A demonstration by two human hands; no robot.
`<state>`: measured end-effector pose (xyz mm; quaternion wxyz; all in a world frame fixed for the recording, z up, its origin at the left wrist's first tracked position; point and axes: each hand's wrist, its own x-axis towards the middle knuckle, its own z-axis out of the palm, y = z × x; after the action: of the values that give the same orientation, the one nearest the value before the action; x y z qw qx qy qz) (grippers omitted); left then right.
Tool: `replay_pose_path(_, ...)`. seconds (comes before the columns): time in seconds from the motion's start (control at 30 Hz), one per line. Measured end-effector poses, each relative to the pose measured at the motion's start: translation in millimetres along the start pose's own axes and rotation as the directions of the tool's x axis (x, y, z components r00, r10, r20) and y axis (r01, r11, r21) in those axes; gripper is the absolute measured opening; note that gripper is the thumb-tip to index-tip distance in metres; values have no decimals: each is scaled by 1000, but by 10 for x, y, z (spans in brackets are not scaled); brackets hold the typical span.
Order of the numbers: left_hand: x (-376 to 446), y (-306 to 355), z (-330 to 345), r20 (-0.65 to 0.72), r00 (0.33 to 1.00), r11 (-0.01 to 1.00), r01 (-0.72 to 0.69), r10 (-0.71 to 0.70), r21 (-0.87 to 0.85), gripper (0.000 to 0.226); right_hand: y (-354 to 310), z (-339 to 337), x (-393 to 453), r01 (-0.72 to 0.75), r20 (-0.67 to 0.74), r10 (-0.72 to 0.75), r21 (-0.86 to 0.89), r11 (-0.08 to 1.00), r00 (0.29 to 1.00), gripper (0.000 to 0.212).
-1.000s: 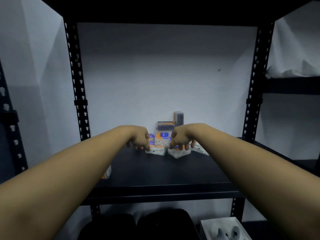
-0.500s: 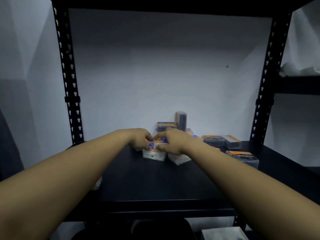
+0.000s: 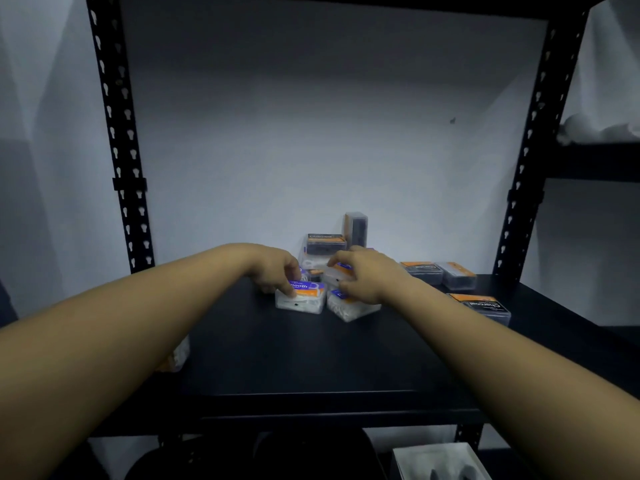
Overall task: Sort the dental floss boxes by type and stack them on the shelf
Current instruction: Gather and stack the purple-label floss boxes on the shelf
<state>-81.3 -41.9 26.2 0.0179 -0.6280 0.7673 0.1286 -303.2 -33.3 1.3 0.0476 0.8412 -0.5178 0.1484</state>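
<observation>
A black metal shelf (image 3: 311, 358) carries everything, its perforated uprights (image 3: 117, 140) rising on both sides against a pale wall. Both bare forearms reach in over its front edge.

The left hand (image 3: 275, 273) rests on a clear "Smooth" floss box (image 3: 300, 299) with a blue-and-orange label; its fingers are curled down onto the box's top and left end. The right hand (image 3: 367, 278) lies just beside it, fingers curled round a second clear floss box (image 3: 337, 276) that it holds lifted above a third clear box (image 3: 351, 308) lying on the shelf under its palm. The two lower clear boxes sit side by side, nearly touching.

Behind the hands, near the wall, a black Charcoal floss box (image 3: 325, 242) sits on top of a clear one, and a dark box stands upright (image 3: 356, 228) just to its right. To the right of the right hand, two more Charcoal boxes (image 3: 438, 271) lie flat side by side, and another Charcoal box (image 3: 481, 306) lies nearer the front, beyond the right forearm. Under the left forearm, a clear box (image 3: 178, 355) is partly hidden at the shelf's left edge.
</observation>
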Motion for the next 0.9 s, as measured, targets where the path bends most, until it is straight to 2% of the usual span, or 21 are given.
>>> replay_pose_path(0.13, -69, 56, 10, -10, 1000, 1000, -7, 7, 14, 66, -29, -86, -63, -1, 8, 1, -24, 1000, 1000, 45)
replay_pose_path(0.27, -192, 78, 33, -114, 991, 970, -36, 65, 240, 72, -109, -163, -102, 10, 17, -9, -10, 1000, 1000, 48)
replay_pose_path(0.4, -266, 78, 102, -192, 974, 935, -43, 117, 351, 71, -242, -307, -64, 17, 94, -21, 44, 999, 995, 43)
replay_pose_path(0.53, -373, 104, 148, -231, 961, 962, -92, 154, 257, 52, -393, -489, -2, -8, 138, -5, 90, 996, 990, 32)
replay_pose_path(0.67, -449, 124, 171, -237, 945, 969, -196, 227, 150, 50, -545, -547, 47, -45, 176, 28, 94, 995, 984, 25)
replay_pose_path(0.8, -564, -2, 69, -222, 960, 978, -137, 171, 160, 53, -697, -543, 67, -87, 287, 61, 77, 993, 956, 25)
replay_pose_path(0.9, -637, -219, -8, -211, 971, 984, -79, 112, 162, 46, -788, -566, 98, -74, 321, 54, 51, 996, 946, 27)
